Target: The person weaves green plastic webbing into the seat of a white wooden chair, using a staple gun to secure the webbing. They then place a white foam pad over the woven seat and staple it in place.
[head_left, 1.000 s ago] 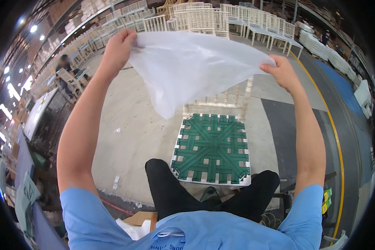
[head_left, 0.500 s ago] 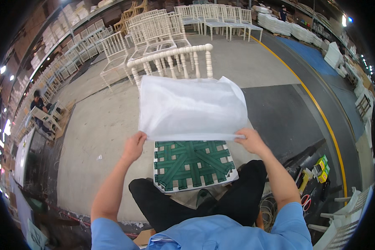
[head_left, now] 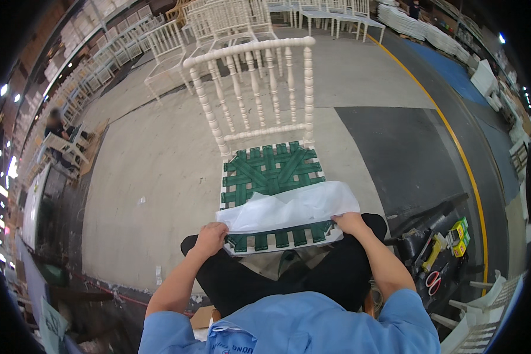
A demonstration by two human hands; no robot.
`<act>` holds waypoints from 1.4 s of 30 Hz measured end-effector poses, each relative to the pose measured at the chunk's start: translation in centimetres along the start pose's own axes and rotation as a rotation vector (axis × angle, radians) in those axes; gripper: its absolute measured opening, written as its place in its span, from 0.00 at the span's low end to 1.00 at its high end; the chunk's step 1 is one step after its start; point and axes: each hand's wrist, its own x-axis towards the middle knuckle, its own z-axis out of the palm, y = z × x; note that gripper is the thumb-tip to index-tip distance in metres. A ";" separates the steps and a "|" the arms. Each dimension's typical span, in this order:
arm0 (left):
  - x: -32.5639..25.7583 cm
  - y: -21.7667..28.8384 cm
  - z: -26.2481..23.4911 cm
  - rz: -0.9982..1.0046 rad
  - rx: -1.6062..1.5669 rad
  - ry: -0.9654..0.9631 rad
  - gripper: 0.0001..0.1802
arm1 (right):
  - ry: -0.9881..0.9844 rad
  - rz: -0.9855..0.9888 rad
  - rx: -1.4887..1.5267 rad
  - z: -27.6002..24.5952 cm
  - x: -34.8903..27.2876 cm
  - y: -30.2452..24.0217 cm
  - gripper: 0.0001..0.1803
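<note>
A white chair [head_left: 308, 88] with turned spindles stands in front of me, its seat between my knees. Green woven webbing [head_left: 271, 168] covers the seat. Across the near half of that webbing lies a thin white fabric sheet [head_left: 283, 207], bunched and partly folded. My left hand [head_left: 211, 239] pinches its near left corner beside the seat's left edge. At the near right corner, my right hand [head_left: 349, 223] grips the sheet between thumb and fingers. A strip of webbing shows between the sheet and the seat's front edge.
At my right lie red-handled scissors [head_left: 433, 283], a yellow-handled tool [head_left: 434, 252] and yellow-green boxes [head_left: 460, 236]. Another white chair [head_left: 484, 318] is at the lower right. Rows of white chairs [head_left: 230, 23] stand farther off. A person [head_left: 56, 127] sits at the far left.
Both hands have come down and toward me with the sheet. It was held spread in the air over the chair; now it rests on the seat, and the chair back is uncovered.
</note>
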 end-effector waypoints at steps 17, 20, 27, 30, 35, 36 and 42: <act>-1.8 2.4 -0.4 -0.436 -0.211 0.294 0.09 | -0.988 -0.150 0.094 -4.1 -2.6 -12.1 0.29; -2.4 3.2 -0.6 -0.546 -0.360 0.289 0.09 | -0.393 -0.434 0.168 0.0 1.9 -16.3 0.33; -5.1 2.8 -1.7 -0.454 -0.429 0.475 0.10 | -0.122 -0.356 -0.167 10.9 8.9 -20.2 0.16; -6.6 0.6 -2.3 -0.495 -0.572 0.564 0.10 | -0.132 -0.457 -0.147 10.5 11.3 -21.9 0.08; -8.2 -5.9 -4.8 -0.509 -0.720 0.816 0.10 | -0.058 -0.553 -0.086 6.3 15.9 -30.8 0.04; -8.3 -7.3 -5.9 -0.501 -0.771 0.879 0.11 | 0.011 -0.654 -0.066 5.4 16.7 -33.3 0.05; -9.6 -11.7 -17.8 -0.407 -1.119 1.146 0.13 | 0.288 -0.896 0.134 -1.8 19.4 -46.8 0.07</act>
